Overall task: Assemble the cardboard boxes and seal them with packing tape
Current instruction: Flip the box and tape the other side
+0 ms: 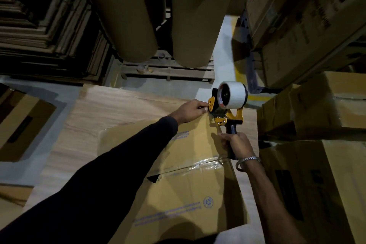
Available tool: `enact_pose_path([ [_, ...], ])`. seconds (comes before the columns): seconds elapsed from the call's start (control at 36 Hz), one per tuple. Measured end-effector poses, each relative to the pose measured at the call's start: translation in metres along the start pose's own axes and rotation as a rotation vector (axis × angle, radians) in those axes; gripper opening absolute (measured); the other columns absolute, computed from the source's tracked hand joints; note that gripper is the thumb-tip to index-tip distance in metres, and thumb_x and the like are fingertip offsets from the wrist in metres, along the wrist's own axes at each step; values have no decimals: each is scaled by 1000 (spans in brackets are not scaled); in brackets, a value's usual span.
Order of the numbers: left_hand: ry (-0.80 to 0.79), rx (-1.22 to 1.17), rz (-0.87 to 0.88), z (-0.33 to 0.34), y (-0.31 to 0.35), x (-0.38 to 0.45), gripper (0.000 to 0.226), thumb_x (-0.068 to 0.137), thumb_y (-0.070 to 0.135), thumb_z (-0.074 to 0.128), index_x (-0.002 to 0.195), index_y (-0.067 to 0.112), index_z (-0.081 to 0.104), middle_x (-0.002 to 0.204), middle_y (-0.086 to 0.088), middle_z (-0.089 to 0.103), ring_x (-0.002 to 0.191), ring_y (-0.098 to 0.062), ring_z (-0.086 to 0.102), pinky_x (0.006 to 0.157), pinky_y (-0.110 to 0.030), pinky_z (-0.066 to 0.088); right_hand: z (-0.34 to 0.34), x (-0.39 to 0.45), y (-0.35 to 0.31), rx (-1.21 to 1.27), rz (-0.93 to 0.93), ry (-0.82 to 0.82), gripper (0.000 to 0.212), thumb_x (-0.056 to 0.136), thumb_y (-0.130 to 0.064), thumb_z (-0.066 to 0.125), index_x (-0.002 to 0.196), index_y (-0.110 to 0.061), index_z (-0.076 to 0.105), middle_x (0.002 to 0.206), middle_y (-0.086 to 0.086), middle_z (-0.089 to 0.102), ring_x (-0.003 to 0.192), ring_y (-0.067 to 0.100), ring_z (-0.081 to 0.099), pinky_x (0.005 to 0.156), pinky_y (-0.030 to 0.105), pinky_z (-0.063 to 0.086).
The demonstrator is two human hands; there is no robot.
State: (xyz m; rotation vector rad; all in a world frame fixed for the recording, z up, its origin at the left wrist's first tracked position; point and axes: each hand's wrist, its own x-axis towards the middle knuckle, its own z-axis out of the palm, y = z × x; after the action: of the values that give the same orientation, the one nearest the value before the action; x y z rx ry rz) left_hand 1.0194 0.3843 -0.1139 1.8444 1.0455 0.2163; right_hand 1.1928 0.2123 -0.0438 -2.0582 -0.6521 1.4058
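Observation:
A brown cardboard box [190, 194] with blue print lies on a wood-grain table [111, 117]. Clear tape [204, 165] runs along the seam between its flaps. A yellow and black tape dispenser [227, 109] with a white tape roll [236, 95] stands at the box's far edge. My right hand [236, 142] grips the dispenser's black handle. My left hand [191, 111], in a dark sleeve, pinches at the dispenser's front end, where the tape end appears to be.
Stacked cardboard boxes [320, 121] crowd the right side. Two large brown paper rolls [138, 16] stand on a wooden pallet [168, 69] behind the table. Flat cardboard sheets [39, 16] are piled at the far left. Another box [21, 123] lies on the floor at left.

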Motion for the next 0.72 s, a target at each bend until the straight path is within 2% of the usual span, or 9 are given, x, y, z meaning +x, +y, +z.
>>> enact_pose_path([
  [0.08,44,7,-19,1,2,1,24,102,28,57,108,29,79,83,21,68,76,-5,61,71,-31,44,-3,-4,-1,-10,17,-27,13,80,-24,77,78,-12,72,69,9,67,65,29,62,67,45,51],
  [0.14,58,10,-28,2,2,1,22,100,27,58,93,33,78,74,20,67,68,-5,59,66,-31,43,-3,-9,-3,30,42,-60,9,85,-13,73,81,-7,67,68,12,59,57,26,55,58,41,47],
  [0.19,63,1,-39,2,2,2,22,99,28,59,91,35,78,71,22,66,64,-2,57,64,-30,40,-2,-11,-4,58,52,-73,8,88,-7,69,82,-6,63,67,11,55,51,23,50,54,36,43],
  [0.33,58,-2,-56,3,1,2,28,98,37,59,116,30,79,92,19,73,84,-5,64,74,-31,46,-9,-24,-11,54,48,-106,20,92,-14,70,76,-7,63,61,9,57,43,19,49,46,28,41],
  [0.44,57,23,-37,1,6,0,33,100,38,59,127,30,75,123,8,76,106,-14,67,85,-32,48,-19,-33,-2,56,58,-114,19,93,-14,71,77,-7,63,57,6,56,43,20,49,48,30,41],
  [0.61,52,61,-14,0,5,-3,32,99,45,55,126,42,73,129,14,73,115,-13,66,99,-41,52,-28,-53,23,106,43,-106,23,90,-16,75,76,-6,60,59,9,56,44,21,49,43,28,43],
  [0.72,115,139,14,3,9,-7,31,101,43,53,125,45,73,128,13,73,114,-16,66,95,-38,53,-27,-64,36,122,20,-100,23,90,-16,76,76,-5,61,61,10,55,46,20,48,44,29,43],
])
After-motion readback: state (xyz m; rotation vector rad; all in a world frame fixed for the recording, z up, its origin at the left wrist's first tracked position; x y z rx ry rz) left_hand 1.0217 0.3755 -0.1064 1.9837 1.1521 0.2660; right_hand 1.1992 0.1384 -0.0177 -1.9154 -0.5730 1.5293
